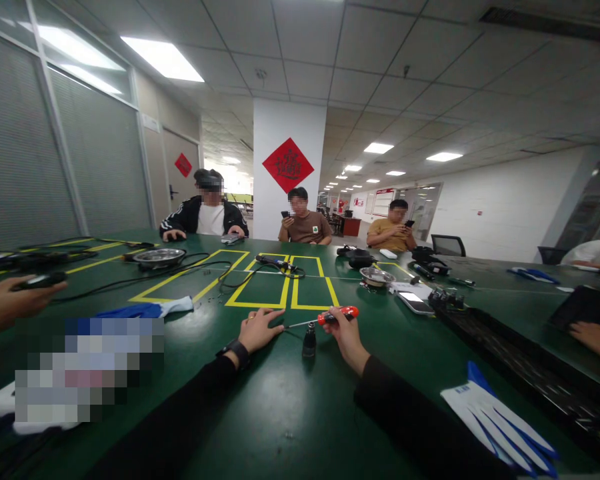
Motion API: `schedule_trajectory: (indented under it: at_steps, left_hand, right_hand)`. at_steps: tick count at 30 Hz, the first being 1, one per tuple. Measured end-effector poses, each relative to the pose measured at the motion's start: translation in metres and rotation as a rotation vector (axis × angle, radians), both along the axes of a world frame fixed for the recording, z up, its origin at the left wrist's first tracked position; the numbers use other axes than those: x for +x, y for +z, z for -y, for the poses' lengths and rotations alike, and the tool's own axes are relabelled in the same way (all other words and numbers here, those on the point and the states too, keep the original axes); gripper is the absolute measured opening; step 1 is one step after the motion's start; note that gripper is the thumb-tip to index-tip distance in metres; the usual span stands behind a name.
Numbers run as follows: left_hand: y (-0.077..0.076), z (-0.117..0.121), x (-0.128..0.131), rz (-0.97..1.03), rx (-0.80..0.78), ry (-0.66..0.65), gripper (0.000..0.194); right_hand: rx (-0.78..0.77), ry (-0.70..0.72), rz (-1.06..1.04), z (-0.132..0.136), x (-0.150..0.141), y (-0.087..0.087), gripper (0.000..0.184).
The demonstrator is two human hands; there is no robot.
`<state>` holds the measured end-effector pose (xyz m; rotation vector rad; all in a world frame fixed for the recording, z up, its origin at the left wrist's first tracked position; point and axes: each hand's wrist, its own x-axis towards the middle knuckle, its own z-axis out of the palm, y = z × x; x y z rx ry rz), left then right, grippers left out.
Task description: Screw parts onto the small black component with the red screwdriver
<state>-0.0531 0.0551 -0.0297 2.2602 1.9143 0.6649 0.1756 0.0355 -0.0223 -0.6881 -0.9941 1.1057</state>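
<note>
My right hand (344,335) is closed around a screwdriver (349,312) with a red and black handle. Its thin metal shaft points left, level above the green table (280,413). The tip ends close to the thumb of my left hand (259,331); whether they touch I cannot tell. That left hand rests on the table with its fingers stretched out, a dark band round the wrist. Between my hands, just below the shaft, stands a small black cylindrical part (309,343) with a narrower top.
Yellow tape rectangles (313,307) mark the table ahead, with a black cable (280,263) across them. Metal bowls (159,257) (377,276), a phone (416,303), a long black housing (520,353) and white-blue gloves (497,417) lie around. Co-workers' hands (27,293) reach in at both sides.
</note>
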Motion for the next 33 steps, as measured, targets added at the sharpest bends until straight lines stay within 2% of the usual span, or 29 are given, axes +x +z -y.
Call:
schedule_trajectory:
  at_steps: [8, 16, 20, 28, 31, 33]
  left_hand:
    - [-0.001, 0.001, 0.0, 0.025, 0.015, -0.02, 0.042]
    - [0.006, 0.005, 0.002, 0.089, -0.002, -0.035, 0.032]
    - [0.009, 0.009, 0.005, 0.153, 0.055, -0.069, 0.033]
    - [0.012, 0.007, 0.008, 0.18, 0.236, -0.145, 0.019]
    - [0.012, 0.004, 0.006, 0.214, 0.303, -0.123, 0.021]
    - [0.011, 0.002, 0.004, 0.258, 0.324, -0.116, 0.023]
  right_hand:
    - [-0.03, -0.036, -0.06, -0.005, 0.003, -0.003, 0.025]
    - [-0.072, -0.053, -0.122, -0.002, 0.004, 0.001, 0.024]
    - [-0.075, -0.058, -0.143, -0.002, 0.006, 0.001, 0.025]
    - [-0.029, -0.004, -0.164, 0.0, 0.004, 0.004, 0.021]
    - [0.074, 0.014, -0.032, 0.004, 0.007, 0.012, 0.018]
    - [0.221, 0.0, 0.225, 0.008, 0.013, 0.019, 0.019]
